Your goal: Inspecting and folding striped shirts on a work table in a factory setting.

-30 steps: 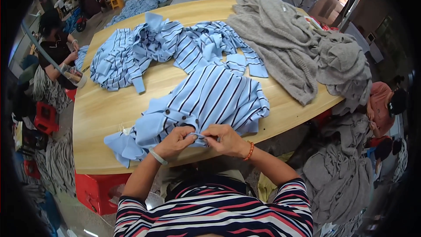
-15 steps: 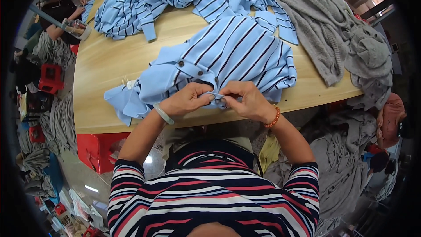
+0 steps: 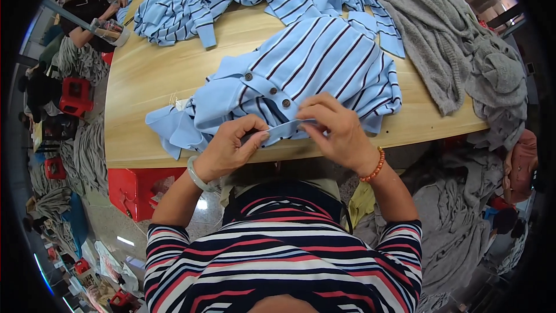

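Observation:
A light blue knitted cardigan (image 3: pixel 324 52) with dark and white stripes lies bunched near the table's front edge. Several dark round buttons run along its plain blue front band. My left hand (image 3: pixel 229 148) pinches the edge of this band between thumb and fingers, at the side close to me. A short way to the right, my right hand (image 3: pixel 339 136) also has its thumb and fingers closed on the band. Between the two hands the strip is stretched out. The right fingertips partly cover it.
More blue striped knitwear (image 3: pixel 174 15) is heaped at the back of the wooden table (image 3: pixel 142 78). Grey knitted garments (image 3: pixel 431 35) hang over its right side. A red stool (image 3: pixel 128 197) stands under the front left edge. At the far left a co-worker (image 3: pixel 87 9) handles blue cloth.
My hands have moved apart along the band, and more of the strip shows between them. Buttons that my fingers were close to are now uncovered. The view has shifted slightly.

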Demonstrator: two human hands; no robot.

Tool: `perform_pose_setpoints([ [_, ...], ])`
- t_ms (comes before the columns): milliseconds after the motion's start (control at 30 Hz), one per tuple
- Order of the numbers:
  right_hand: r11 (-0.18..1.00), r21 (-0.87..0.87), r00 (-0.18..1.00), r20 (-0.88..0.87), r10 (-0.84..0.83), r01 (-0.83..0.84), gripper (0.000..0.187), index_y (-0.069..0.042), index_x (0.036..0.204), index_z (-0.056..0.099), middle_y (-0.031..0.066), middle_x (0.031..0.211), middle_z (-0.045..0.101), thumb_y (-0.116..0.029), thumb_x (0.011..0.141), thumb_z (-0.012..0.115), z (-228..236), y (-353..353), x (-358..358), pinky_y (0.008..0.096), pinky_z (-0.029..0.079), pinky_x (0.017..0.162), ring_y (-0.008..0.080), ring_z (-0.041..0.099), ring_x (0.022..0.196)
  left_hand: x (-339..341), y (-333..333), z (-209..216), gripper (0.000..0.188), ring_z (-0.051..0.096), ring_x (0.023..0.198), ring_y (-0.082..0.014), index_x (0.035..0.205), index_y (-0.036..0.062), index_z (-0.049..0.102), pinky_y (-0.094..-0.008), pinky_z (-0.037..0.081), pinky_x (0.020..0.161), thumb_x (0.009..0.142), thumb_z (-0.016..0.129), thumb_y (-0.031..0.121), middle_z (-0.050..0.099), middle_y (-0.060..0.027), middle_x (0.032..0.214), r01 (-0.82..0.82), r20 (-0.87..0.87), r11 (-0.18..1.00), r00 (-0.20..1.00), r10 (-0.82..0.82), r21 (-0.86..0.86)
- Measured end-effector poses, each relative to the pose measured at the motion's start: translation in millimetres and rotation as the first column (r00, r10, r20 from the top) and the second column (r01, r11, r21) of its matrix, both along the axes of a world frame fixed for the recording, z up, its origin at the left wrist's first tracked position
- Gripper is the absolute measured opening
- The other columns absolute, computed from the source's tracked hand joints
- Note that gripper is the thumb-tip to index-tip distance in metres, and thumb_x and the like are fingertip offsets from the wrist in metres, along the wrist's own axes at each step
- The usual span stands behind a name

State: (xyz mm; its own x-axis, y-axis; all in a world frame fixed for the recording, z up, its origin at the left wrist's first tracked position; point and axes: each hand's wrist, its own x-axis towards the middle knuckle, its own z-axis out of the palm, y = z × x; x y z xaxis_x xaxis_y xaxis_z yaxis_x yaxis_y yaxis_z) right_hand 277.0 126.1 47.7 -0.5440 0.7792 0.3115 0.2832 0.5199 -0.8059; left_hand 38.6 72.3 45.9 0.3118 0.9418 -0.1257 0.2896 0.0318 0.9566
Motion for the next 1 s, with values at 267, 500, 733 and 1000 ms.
perform_pose_setpoints([
  [267, 0.985, 0.12, 0.99, 0.094, 0.109, -0.12, 0.014, -0.004, 0.091, 0.062, 0.0109, 0.084, 0.056, -0.001, 0.078, 0.066, -3.3, -18.2, -20.3, 0.0362, 0.048, 0.058, 0.0304, 0.061, 0.069, 7.3, -8.4, 5.9, 0.012, 0.05, 0.064, -0.0144, 0.096, -0.0009, 0.057, -0.0264, 0.043, 0.06, 0.09, 0.062, 0.008, 0.057, -0.0082, 0.077, 0.061, -0.103, 0.988, 0.994, -0.047, 0.14],
  [500, 0.956, 0.254, 0.981, -0.091, 0.173, -0.146, 0.019, -0.001, 0.09, 0.063, 0.0123, 0.088, 0.061, 0.004, 0.073, 0.069, 1.7, -31.4, -20.6, 0.0324, 0.05, 0.059, 0.0276, 0.063, 0.071, 14.8, -6.4, -11.7, 0.019, 0.057, 0.059, -0.0185, 0.092, 0.0048, 0.064, -0.0277, 0.045, 0.058, 0.074, 0.067, 0.0, 0.06, -0.0125, 0.07, 0.124, -0.307, 0.94, 0.951, -0.022, 0.318],
  [733, 0.974, 0.152, 0.986, 0.017, 0.165, -0.166, 0.019, 0.0, 0.09, 0.06, 0.0125, 0.087, 0.059, 0.007, 0.073, 0.065, -8.3, -42.7, -6.5, 0.0326, 0.05, 0.06, 0.028, 0.062, 0.071, 5.1, 17.6, -43.3, 0.026, 0.056, 0.081, -0.0053, 0.102, 0.0026, 0.066, -0.0233, 0.046, 0.074, 0.077, 0.071, 0.006, 0.064, -0.0008, 0.081, 0.373, 0.144, 0.909, 0.925, -0.35, -0.184],
  [1000, 0.984, 0.081, 0.986, 0.066, 0.154, -0.159, 0.02, 0.0, 0.092, 0.059, 0.0106, 0.087, 0.058, 0.007, 0.075, 0.064, -9.8, -37.8, 0.4, 0.0303, 0.05, 0.06, 0.0243, 0.061, 0.067, 31.9, 43.6, -48.2, 0.019, 0.061, 0.068, -0.0078, 0.104, 0.003, 0.065, -0.0208, 0.049, 0.06, 0.091, 0.066, 0.017, 0.067, -0.0034, 0.085, 0.056, 0.613, 0.805, 0.68, 0.403, -0.591],
])
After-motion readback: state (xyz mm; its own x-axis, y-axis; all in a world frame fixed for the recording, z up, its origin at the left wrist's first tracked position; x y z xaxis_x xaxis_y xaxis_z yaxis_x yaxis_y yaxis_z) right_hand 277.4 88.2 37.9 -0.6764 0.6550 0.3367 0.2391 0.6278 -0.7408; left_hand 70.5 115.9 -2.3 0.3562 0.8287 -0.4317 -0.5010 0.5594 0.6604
